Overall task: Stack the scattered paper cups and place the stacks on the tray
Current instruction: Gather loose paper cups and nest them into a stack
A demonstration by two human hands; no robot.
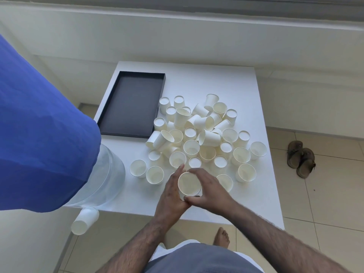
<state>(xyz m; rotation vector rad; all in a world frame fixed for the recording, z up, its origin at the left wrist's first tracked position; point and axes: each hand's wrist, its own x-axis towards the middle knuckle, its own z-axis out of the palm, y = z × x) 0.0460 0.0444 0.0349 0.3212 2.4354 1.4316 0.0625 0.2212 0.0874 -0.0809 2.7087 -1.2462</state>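
While my left hand (173,196) and right hand (209,191) are both wrapping one upright cup (189,183), mouth up, I am seeing loose cups (191,147) lying just beyond on the tabletop (236,85), and the tray (130,103) sitting further away to the left, nearer the left hand.

White paper cups (199,134) heaped — beside black tray (110,123).
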